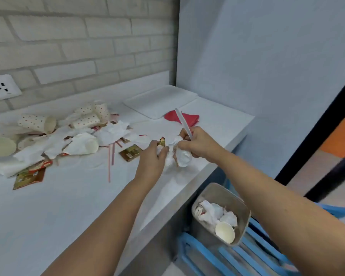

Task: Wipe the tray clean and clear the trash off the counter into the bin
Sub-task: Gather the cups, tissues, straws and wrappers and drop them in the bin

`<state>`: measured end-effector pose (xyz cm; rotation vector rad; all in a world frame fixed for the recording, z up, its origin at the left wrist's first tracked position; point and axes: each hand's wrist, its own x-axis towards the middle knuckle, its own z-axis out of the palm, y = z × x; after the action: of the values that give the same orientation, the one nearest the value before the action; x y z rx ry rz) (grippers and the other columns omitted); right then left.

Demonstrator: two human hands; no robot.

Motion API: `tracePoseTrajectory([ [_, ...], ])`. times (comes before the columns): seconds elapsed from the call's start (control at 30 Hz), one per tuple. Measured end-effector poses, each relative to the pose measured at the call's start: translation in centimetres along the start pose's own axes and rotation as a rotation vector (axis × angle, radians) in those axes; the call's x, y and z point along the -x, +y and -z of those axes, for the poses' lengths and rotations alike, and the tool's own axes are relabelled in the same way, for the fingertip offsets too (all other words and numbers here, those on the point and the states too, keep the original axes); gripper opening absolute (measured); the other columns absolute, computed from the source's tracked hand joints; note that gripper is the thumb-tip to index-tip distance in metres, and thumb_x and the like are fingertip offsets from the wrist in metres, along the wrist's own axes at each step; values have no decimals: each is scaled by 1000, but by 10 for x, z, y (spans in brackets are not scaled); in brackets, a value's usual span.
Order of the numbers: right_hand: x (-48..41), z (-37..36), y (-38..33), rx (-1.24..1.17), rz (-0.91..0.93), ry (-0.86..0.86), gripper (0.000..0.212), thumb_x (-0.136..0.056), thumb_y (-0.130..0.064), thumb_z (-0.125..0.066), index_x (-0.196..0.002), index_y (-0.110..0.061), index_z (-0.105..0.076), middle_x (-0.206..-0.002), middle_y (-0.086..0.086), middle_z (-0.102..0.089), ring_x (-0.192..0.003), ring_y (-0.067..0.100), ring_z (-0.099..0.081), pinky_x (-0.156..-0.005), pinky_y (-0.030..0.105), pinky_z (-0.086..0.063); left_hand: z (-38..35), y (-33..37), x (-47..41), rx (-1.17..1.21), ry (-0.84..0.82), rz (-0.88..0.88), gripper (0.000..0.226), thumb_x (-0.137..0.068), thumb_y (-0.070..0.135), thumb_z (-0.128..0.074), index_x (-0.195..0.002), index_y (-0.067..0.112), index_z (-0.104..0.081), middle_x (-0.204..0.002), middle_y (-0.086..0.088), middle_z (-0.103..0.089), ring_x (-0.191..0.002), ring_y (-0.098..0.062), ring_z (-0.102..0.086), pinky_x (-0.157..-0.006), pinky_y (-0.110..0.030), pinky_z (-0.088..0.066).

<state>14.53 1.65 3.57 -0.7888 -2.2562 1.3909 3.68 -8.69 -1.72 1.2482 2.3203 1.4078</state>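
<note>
Trash run tip: my left hand [152, 156] grips a gold wrapper [161, 142] and tissue [161, 150], my right hand [199, 143] pinches a straw [182, 122] plus a crumpled napkin [183, 157], both above the table [68, 196] near its edge. I'd squeeze everything tight before swinging over the bin [245, 216] below right, so nothing drops; the tray [157, 102] sits back by the wall

White tray [159, 100] lies flat at the back corner of the counter [68, 206], red cloth [187, 117] just before it. Dotted paper cups [37, 123], crumpled napkins [112, 134], gold wrappers [130, 152] and pink straws [109, 166] litter the counter's left. My grip takes a paper wad [182, 156] and a clear straw [182, 120]. The grey bin [227, 194], below the counter's edge, holds cups and tissue.
</note>
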Motion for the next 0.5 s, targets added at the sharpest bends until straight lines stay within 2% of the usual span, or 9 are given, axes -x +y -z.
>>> tracePoseTrajectory([
  [0.07, 16, 35, 30, -25, -71, 65, 27, -79, 1, -58, -62, -13, -42, -49, -1, -34, -38, 9, -31, -42, 19, -26, -41, 24, 7, 46, -102, -42, 23, -95, 26, -51, -106, 7, -57, -91, -2, -59, -81, -17, -54, -63, -23, -37],
  [0.17, 39, 74, 75, -31, -153, 125, 24, -75, -2, -60, -61, -12, -43, -48, 0, -37, -35, 8, -33, -39, 16, -28, -94, 46, 18, 72, -238, -67, 21, -93, 27, -53, -96, 7, -60, -83, -2, -60, -75, -17, -54, -57, -18, -37],
  [0.23, 51, 93, 104, -16, -204, 148, 24, -76, -4, -60, -61, -13, -43, -49, 1, -38, -38, 12, -35, -39, 17, -29, -125, 51, 24, 58, -302, -58, 22, -92, 29, -54, -98, 9, -62, -84, -3, -62, -76, -17, -55, -61, -20, -39],
  [0.3, 59, 106, 133, 4, -261, 144, 23, -80, -4, -60, -65, -11, -44, -54, 4, -41, -45, 17, -39, -42, 19, -32, -154, 47, 31, 16, -350, -39, 22, -91, 30, -55, -103, 13, -64, -89, 0, -65, -81, -17, -59, -68, -24, -43],
  [0.4, 68, 109, 175, 70, -332, 113, 17, -81, -11, -63, -74, -8, -48, -66, 10, -48, -59, 21, -48, -51, 25, -40, -192, 29, 40, -78, -429, -12, 20, -91, 32, -55, -97, 15, -64, -87, 0, -67, -80, -17, -62, -70, -32, -49],
  [0.5, 70, 102, 214, 108, -364, 80, 26, -80, -13, -66, -64, -12, -46, -62, 4, -45, -57, 14, -44, -54, 20, -36, -218, 6, 49, -115, -487, 29, 17, -92, 28, -54, -98, 14, -60, -88, 3, -61, -82, -14, -59, -69, -22, -42],
])
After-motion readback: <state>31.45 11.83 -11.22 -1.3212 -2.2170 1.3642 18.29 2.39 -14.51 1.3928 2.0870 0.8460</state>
